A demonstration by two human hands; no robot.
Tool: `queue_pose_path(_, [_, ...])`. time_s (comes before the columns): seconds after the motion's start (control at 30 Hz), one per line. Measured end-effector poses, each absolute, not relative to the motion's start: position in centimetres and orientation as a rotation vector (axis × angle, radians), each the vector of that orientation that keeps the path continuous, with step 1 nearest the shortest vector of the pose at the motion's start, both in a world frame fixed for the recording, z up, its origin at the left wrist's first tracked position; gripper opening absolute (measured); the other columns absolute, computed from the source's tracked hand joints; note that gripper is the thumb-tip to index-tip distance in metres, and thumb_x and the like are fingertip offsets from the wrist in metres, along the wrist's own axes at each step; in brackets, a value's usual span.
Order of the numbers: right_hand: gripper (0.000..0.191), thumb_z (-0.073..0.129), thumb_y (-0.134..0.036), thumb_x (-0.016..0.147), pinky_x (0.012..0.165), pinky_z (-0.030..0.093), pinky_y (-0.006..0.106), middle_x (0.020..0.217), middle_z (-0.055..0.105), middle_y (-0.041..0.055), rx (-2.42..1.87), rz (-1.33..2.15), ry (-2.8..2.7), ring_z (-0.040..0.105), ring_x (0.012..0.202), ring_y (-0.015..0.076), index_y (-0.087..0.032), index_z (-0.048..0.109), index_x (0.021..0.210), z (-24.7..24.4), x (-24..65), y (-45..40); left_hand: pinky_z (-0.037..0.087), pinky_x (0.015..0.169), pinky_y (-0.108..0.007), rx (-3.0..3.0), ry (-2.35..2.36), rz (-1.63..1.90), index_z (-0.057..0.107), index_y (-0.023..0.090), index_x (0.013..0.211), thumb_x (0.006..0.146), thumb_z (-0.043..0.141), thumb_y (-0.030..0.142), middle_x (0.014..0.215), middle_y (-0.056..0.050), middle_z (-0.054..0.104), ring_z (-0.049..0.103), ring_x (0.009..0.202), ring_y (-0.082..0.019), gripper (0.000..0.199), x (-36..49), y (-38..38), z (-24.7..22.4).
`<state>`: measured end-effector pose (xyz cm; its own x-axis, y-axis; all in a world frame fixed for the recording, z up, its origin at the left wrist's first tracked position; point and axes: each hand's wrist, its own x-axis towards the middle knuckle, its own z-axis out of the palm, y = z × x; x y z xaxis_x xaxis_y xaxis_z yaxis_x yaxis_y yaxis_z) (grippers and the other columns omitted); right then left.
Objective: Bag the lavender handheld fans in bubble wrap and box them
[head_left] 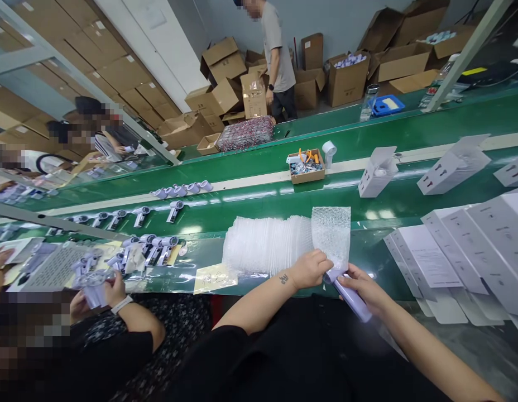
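Note:
My left hand (313, 269) pinches the lower edge of a clear bubble-wrap bag (332, 231), near its opening. In my right hand (363, 286) is a lilac cylindrical device (353, 301), slanting down to the right. The device's upper end meets the bottom of the bag; how far it sits inside is hidden by my fingers. Directly left of the bag lies a long row of stacked bubble-wrap bags (267, 245) on the bench. A yellow paper with handwriting (215, 278) lies at the stack's lower left.
White printed boxes (472, 251) stand at right. Open white boxes (378, 173) and a small carton of parts (308, 167) are on the green conveyor (250, 201). Lilac devices (174, 212) lie at left, beside a co-worker's hands (116, 290). Another person (278, 56) stands behind.

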<state>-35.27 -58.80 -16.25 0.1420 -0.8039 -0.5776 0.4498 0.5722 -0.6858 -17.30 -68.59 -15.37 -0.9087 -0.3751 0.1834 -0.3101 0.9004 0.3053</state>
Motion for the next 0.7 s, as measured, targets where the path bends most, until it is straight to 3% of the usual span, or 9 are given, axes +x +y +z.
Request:
queue_pose_path(0.2, [0.031,0.075,-0.024,0.065,0.053,0.056,0.033,0.081,0.061,-0.002,-0.186,-1.073,1.134,0.058,0.061,0.0137,-0.023,0.056,0.09,-16.7,-35.1,-58.0,0.044,0.062,-0.03,0.54,-2.838,-0.142,0.057,0.012,0.101,0.085,0.034,0.013,0.07,-0.007,0.052,0.051,0.071,-0.019,0.029,-15.9,-66.7,-15.9])
queue_pose_path(0.3, [0.032,0.075,-0.023,0.065,0.052,0.055,0.031,0.074,0.061,-0.0026,-0.091,-1.137,1.167,0.06,0.058,0.0142,-0.023,0.053,0.087,-16.9,-34.0,-57.8,0.044,0.062,-0.03,0.635,-2.81,-0.172,0.057,0.013,0.093,0.088,0.035,0.018,0.069,-0.007,0.052,0.052,0.071,-0.019,0.023,-16.1,-66.4,-17.7])
queue_pose_path(0.47, [0.04,0.077,-0.022,0.059,0.045,0.052,0.029,0.069,0.063,-0.0031,0.06,-1.205,1.283,0.062,0.054,0.0169,-0.022,0.05,0.089,-16.9,-32.5,-57.6,0.046,0.07,-0.031,1.083,-2.761,-0.44,0.053,0.015,0.084,0.08,0.044,0.016,0.085,-0.009,0.057,0.054,0.084,-0.021,0.009,-18.5,-68.4,-20.1])
queue_pose_path(0.6, [0.044,0.077,-0.019,0.058,0.048,0.055,0.028,0.074,0.065,-0.0042,0.003,-1.364,1.334,0.062,0.054,0.0156,-0.023,0.051,0.093,-17.2,-32.2,-57.5,0.045,0.064,-0.028,1.448,-2.569,-0.852,0.05,0.017,0.089,0.077,0.046,0.017,0.077,-0.004,0.059,0.056,0.072,-0.017,0.012,-19.8,-68.3,-20.0])
queue_pose_path(0.7, [0.042,0.072,-0.015,0.061,0.048,0.054,0.026,0.068,0.064,-0.0062,0.026,-1.396,1.356,0.061,0.051,0.0142,-0.024,0.052,0.097,-17.6,-32.2,-57.5,0.046,0.07,-0.03,1.168,-2.681,-0.849,0.053,0.016,0.087,0.079,0.044,0.019,0.078,-0.006,0.06,0.057,0.076,-0.019,0.012,-19.8,-66.9,-19.1])
